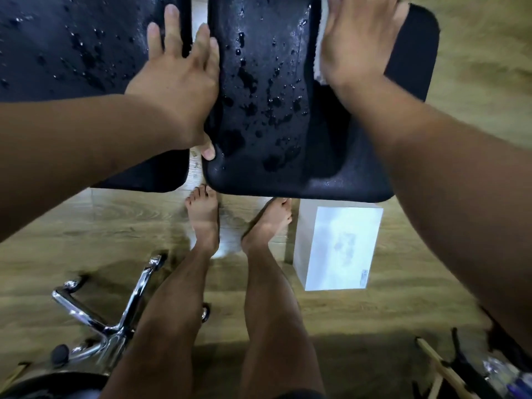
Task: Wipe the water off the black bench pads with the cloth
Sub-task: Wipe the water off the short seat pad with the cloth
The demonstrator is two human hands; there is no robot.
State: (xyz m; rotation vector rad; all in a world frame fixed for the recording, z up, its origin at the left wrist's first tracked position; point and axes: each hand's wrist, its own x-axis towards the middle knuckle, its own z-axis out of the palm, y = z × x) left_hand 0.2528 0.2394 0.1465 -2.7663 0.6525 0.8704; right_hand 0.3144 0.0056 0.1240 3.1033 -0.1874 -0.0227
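Observation:
Two black bench pads lie side by side with a narrow gap between them. The right pad (267, 96) has many water drops down its middle and a drier strip along its right side. The left pad (72, 47) is also spotted with drops. My left hand (178, 84) rests flat across the gap, fingers spread, thumb on the right pad's near left edge. My right hand (357, 41) presses a white cloth (318, 61) flat on the right pad's far right part; only the cloth's left edge shows under the palm.
My bare feet (204, 217) stand on the wooden floor just below the pads' near edge. A white box (336, 249) sits on the floor at the right. A chrome chair base (115, 318) is at the lower left, and dark clutter (475, 370) lies at the lower right.

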